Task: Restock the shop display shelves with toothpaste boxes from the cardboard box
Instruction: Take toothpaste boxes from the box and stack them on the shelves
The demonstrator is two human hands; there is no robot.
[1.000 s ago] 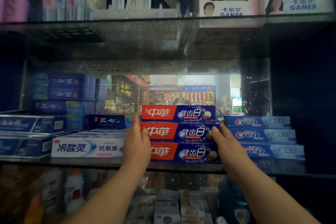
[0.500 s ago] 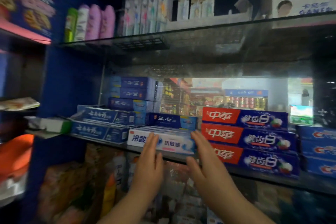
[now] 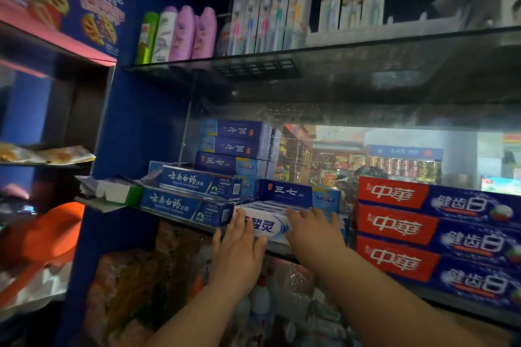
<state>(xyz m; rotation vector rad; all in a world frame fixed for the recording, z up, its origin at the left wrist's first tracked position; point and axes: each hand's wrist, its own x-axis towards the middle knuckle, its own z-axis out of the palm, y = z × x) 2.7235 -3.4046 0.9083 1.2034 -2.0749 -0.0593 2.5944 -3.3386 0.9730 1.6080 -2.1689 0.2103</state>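
A stack of white toothpaste boxes [image 3: 266, 227] lies at the front of the glass shelf [image 3: 277, 246]. My left hand [image 3: 238, 248] presses its straight fingers against the left front of the top white box. My right hand [image 3: 313, 229] lies on the box's right part, fingers reaching over its top edge. Red and blue toothpaste boxes [image 3: 423, 228] are stacked three high just to the right. Blue boxes [image 3: 191, 205] lie to the left, and a dark blue box [image 3: 284, 191] sits behind. The cardboard box is out of view.
The upper glass shelf [image 3: 338, 48] carries toothbrush packs [image 3: 270, 14] and pink bottles [image 3: 191, 34]. A cookie box [image 3: 84, 8] sits on the neighbouring unit at top left. Bottles and packets fill the shelf below my arms. A mirror backs the toothpaste shelf.
My hands left the ends of the red and blue stack and moved left to the white boxes, which they now touch. The view swung left.
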